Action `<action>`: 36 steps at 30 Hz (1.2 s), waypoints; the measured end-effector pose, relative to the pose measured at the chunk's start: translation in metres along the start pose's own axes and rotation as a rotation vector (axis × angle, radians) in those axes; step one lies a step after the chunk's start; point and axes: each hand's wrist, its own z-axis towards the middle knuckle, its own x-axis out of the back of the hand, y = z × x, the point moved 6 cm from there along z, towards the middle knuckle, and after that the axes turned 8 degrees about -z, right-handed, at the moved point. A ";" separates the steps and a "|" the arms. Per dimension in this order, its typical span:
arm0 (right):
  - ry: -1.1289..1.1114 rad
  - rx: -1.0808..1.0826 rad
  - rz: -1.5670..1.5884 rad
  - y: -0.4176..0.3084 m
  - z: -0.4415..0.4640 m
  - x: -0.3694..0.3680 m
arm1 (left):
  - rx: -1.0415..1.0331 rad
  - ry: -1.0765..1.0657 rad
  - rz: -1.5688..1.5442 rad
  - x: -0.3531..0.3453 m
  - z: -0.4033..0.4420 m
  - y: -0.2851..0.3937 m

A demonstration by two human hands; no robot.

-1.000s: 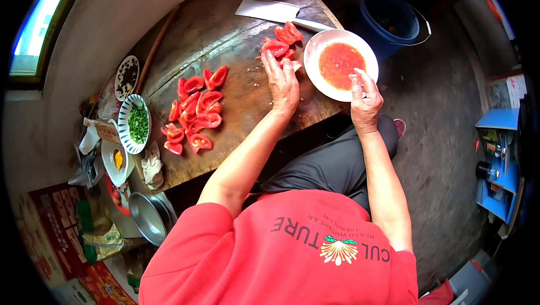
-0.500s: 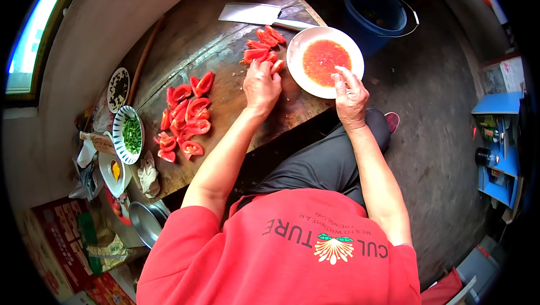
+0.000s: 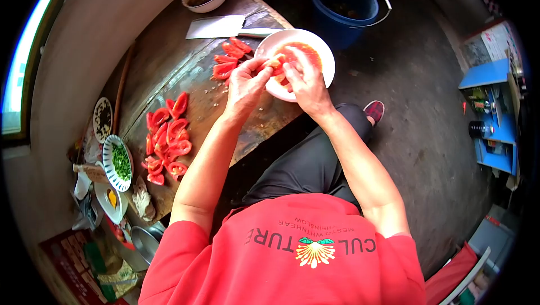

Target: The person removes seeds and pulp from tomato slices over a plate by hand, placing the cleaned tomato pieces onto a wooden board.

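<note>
L hand (image 3: 246, 88) fingers pinch tomato pc (image 3: 275, 61) over plate (image 3: 328, 68); R hand (image 3: 308, 88) fingers bent near it, grip unclear. Pc prob. light, soft, slippery; best held gently, skin side.

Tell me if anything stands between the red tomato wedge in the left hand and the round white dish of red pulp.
Nothing visible does: the left hand holds the wedge at the left side of the dish. The right hand is alongside, over the dish.
</note>
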 end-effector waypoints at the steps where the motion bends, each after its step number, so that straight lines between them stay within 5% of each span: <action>1: -0.157 -0.227 0.004 0.017 0.000 0.000 | -0.012 -0.042 0.029 -0.008 0.003 0.001; 6: -0.082 -0.172 -0.092 0.035 0.002 0.023 | 0.079 -0.273 0.111 -0.023 0.013 -0.009; 16: 0.048 0.001 -0.239 0.020 -0.013 0.029 | -0.328 -0.221 0.627 -0.039 0.015 0.010; 22: 0.075 0.093 -0.297 0.019 -0.013 0.030 | -0.385 -0.170 0.838 -0.043 0.018 0.013; 31: 0.088 0.057 -0.240 0.021 -0.013 0.031 | -0.607 -0.150 0.758 -0.047 0.014 0.013; 36: 0.094 0.076 -0.222 0.020 -0.014 0.031 | -0.288 -0.198 0.379 -0.047 0.018 0.001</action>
